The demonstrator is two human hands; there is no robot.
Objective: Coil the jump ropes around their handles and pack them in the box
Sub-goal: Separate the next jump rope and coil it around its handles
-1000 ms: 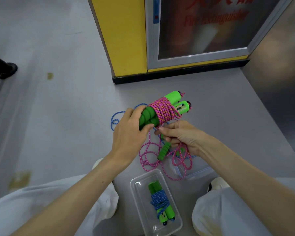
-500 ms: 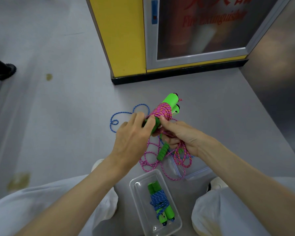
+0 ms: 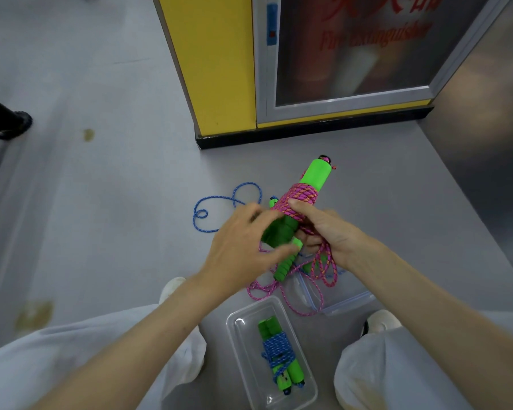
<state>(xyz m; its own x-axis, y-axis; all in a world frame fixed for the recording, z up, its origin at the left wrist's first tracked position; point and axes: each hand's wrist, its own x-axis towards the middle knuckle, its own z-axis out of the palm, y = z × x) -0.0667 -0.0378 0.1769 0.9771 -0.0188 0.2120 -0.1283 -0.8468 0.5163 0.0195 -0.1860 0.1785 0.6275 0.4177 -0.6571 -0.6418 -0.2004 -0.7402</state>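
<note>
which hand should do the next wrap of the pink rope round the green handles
Right, probably. The right hand holds the slack of the pink rope, thumb on the coil, so it can lead the next turn; the left hand grips the green handles and steadies them.

A grey floor [image 3: 101, 202] bore a clear plastic box [image 3: 231, 324]. Loose turns of a pink jump rope [image 3: 267, 291] lay just beyond the box and its clear lid [image 3: 347, 303] near its right. Blue jump rope [image 3: 219, 199] loops lay farther beyond and a yellow cabinet [image 3: 219, 69] stood well beyond.
</note>
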